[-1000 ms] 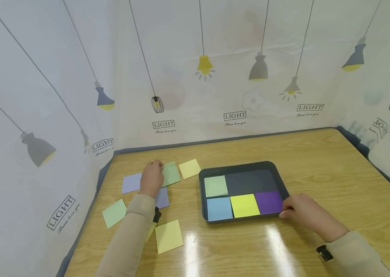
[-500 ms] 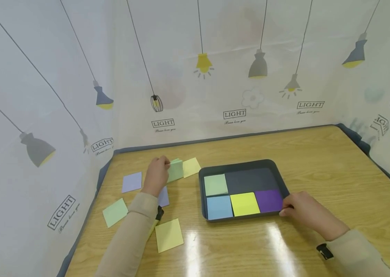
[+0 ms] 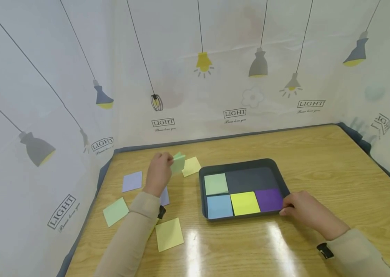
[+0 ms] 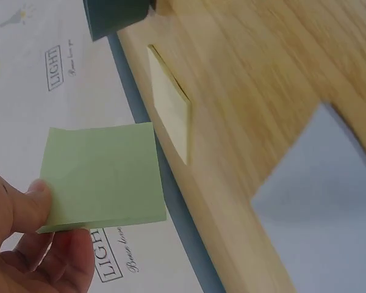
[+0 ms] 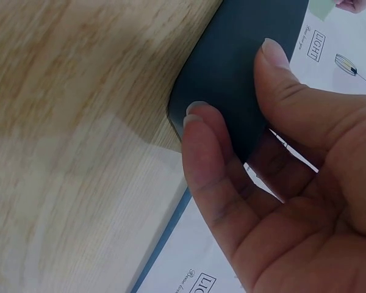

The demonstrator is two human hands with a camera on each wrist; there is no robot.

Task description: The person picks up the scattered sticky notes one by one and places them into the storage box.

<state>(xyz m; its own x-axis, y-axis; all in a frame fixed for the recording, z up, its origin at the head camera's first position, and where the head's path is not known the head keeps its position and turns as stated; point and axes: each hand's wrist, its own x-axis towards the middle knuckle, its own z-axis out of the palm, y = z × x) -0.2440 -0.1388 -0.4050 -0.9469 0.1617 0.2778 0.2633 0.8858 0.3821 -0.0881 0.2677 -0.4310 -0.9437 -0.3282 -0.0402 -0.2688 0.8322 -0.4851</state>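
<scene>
My left hand [image 3: 159, 173] pinches a green sticky-note pad [image 4: 104, 174] between thumb and fingers, lifted over the left part of the table. Just beyond it lies a pale yellow pad [image 3: 192, 167]. A lilac pad [image 3: 165, 197] shows partly from under the wrist. My right hand [image 3: 307, 211] grips the near right corner of a dark tray [image 3: 251, 181], with thumb and fingertips on its wall in the right wrist view. Inside the tray, a pale green pad [image 3: 216, 184] sits behind a blue one [image 3: 219, 206], and a bright yellow [image 3: 245, 203] and a purple pad [image 3: 268, 199] continue the front row.
More pads lie left on the wooden table [image 3: 229, 250]: lilac [image 3: 132, 181], green [image 3: 115, 212] and yellow [image 3: 169, 234], with another yellow edge under the left sleeve. A white sheet [image 3: 195, 92] printed with lamps walls off the back and sides.
My left hand has picked the green pad up off the table and moved slightly right with it. The right hand has stayed at the tray corner.
</scene>
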